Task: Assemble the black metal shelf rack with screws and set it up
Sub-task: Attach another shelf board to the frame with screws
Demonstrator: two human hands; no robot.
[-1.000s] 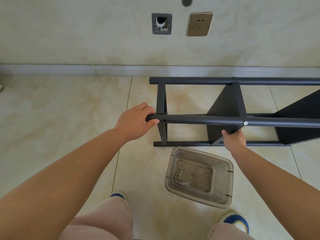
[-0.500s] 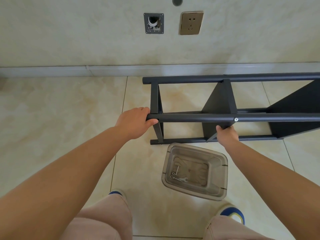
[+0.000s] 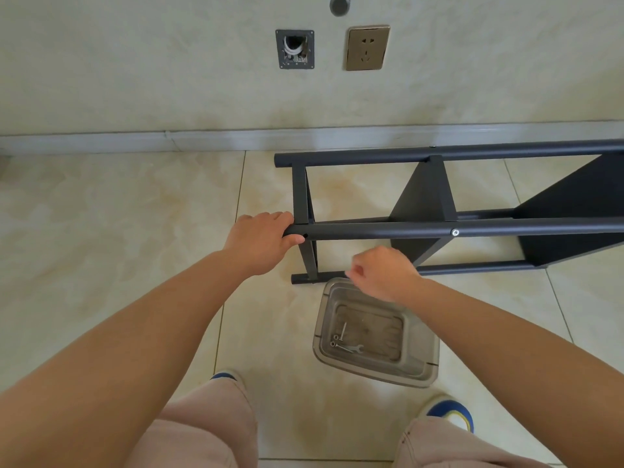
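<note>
- While the black shelf rack (image 3: 439, 197) lies on its side on the tiled floor (image 3: 101, 231), just in front of the wall's baseboard (image 3: 202, 140), its long tubes run off the right edge of the view.
- Gripping the left end of the nearest upper tube (image 3: 388, 231), the left hand (image 3: 260, 241) has its fingers curled over the top and its thumb underneath.
- Just beside that thumb, a small empty screw hole (image 3: 305, 236) shows in the tube.
- Further right on the same tube sits a silver screw head (image 3: 455, 232), where a black shelf panel (image 3: 422, 204) meets it.
- A second, larger shelf panel (image 3: 574, 217) stands further right, partly cut off by the frame's edge.
- Hovering below the tube and apart from the rack, the right hand (image 3: 381, 275) has its fingers curled in loosely; I cannot tell whether it pinches anything small.
- That hand is over the far rim of a clear plastic bin (image 3: 422, 369), which stands on the floor just beside the rack's lowest tube (image 3: 472, 266).
- At the bottom of the bin lie a small flat wrench (image 3: 351, 348) and a few screws (image 3: 341, 334).
- On the wall above are a brass-coloured power socket (image 3: 367, 47) and an open wall box (image 3: 294, 49) with white cable inside.
- Both legs in beige trousers (image 3: 209, 427) and blue-trimmed shoes (image 3: 449, 412) show at the bottom.
</note>
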